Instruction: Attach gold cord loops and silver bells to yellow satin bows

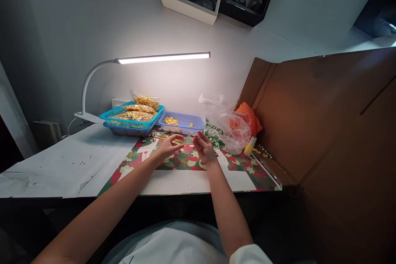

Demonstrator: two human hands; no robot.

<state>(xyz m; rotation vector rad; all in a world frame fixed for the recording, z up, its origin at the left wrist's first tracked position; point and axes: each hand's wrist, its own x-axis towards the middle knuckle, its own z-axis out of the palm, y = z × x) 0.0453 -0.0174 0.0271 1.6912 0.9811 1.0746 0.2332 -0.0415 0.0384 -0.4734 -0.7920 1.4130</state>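
Note:
My left hand (170, 147) hovers over the patterned sheet, its thumb and fingers apart. Thin gold-coloured strips (178, 142) show in the gap, seemingly on the table behind it. Close by on the right, my right hand (204, 149) has its thumb and fingertips pinched together; whatever they grip is too small to make out. Beyond both hands is a purple-blue tray (198, 120) with small yellow pieces (171, 121) in it. More gold strips (159, 135) lie just past my left hand.
A turquoise basket (107, 119) of bagged gold items stands at back left, under a lit lamp (163, 57). Clear plastic bags (236, 134), an orange bag (251, 117) and a yellow-white roll (250, 146) sit right, beside a tall cardboard panel (324, 111). Shelves (188, 6) hang above.

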